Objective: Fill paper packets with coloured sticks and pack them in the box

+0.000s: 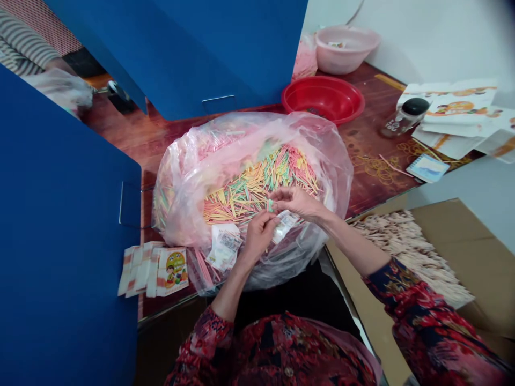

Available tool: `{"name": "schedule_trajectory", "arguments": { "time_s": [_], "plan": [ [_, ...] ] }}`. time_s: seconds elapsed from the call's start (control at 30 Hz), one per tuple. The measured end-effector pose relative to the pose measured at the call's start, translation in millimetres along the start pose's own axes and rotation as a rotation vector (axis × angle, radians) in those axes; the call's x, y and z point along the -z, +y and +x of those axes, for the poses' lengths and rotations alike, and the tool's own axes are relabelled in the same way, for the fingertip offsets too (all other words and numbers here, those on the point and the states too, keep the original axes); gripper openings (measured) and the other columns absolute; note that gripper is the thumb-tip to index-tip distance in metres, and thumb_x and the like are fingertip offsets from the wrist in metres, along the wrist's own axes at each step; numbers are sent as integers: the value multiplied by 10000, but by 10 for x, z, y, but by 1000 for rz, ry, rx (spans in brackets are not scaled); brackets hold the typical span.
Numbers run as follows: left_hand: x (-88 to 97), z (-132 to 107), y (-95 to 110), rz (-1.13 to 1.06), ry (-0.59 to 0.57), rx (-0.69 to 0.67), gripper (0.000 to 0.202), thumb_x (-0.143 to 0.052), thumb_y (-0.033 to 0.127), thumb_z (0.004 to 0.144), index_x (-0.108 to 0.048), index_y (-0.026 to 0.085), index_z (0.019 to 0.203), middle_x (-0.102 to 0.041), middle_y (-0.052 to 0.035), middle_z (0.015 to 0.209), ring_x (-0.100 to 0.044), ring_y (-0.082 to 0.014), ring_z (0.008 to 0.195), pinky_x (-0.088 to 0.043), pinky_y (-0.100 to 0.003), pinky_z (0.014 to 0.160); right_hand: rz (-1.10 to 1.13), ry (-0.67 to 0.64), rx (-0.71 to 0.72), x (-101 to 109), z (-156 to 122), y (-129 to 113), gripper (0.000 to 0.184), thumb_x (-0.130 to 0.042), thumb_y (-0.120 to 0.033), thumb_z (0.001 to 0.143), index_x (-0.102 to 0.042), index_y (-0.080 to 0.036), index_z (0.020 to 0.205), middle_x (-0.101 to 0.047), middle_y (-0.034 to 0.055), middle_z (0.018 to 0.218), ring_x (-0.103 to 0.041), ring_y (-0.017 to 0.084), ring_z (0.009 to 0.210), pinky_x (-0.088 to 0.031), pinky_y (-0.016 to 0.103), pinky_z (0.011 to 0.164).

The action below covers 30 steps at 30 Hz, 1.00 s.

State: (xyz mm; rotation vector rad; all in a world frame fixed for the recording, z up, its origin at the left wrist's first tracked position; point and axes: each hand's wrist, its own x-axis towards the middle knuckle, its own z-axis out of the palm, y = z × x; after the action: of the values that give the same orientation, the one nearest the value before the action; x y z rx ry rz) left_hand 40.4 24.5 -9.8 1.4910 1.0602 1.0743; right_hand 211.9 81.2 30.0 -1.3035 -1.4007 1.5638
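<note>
A big clear pink plastic bag [189, 177] lies open on the wooden table, full of thin coloured sticks [249, 185] in pink, yellow, green and orange. Over its near rim my left hand [259, 231] and my right hand [295, 202] meet, both pinched on a small bundle of green and pink sticks [270, 206]. A small clear printed packet [284, 225] hangs under my right hand, between the two hands. More small packets [224, 246] lie on the bag's front edge, left of my left hand.
Printed paper packets [155, 271] lie fanned at the table's front left. Blue panels [60, 241] stand left and behind. A red basin [323, 99], pink bowl [346, 48], dark-capped jar [404, 117], rubber bands [374, 166] and printed sheets [458, 112] lie right. A cardboard box [450, 230] holds pale sticks.
</note>
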Motion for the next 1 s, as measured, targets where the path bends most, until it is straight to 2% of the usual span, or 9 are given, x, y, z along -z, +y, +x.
{"name": "schedule_trajectory", "arguments": {
  "time_s": [0.17,0.43,0.8,1.0],
  "plan": [
    [3,-37,-46,-37,37,43,181,-646,291,894,-714,188,763,-519,18,709,-477,-128,691,-393,-266,693,23,-26,-53,-41,1,136,310,-872,-382,602,-707,-158,738,-626,-39,611,-520,82,552,-368,224,534],
    [-15,-45,-103,1,127,63,176,-655,308,890,-768,198,815,-566,1,732,-510,-138,713,-407,-262,696,16,67,-15,-99,17,113,327,-863,-423,583,-695,-161,682,-617,-32,572,-492,82,524,-365,227,518],
    [9,-66,-128,22,183,101,161,-668,289,879,-773,188,812,-623,6,731,-547,-134,711,-419,-256,698,42,143,-46,-66,-1,114,431,-866,-493,570,-570,-180,583,-484,-66,457,-374,51,428,-241,209,425],
    [14,-101,-154,9,263,141,200,-655,325,912,-783,176,878,-639,-6,798,-570,-142,778,-435,-267,766,40,151,-44,24,2,154,446,-887,-523,587,-594,-189,629,-547,-35,482,-448,83,411,-334,225,401]
  ]
}}
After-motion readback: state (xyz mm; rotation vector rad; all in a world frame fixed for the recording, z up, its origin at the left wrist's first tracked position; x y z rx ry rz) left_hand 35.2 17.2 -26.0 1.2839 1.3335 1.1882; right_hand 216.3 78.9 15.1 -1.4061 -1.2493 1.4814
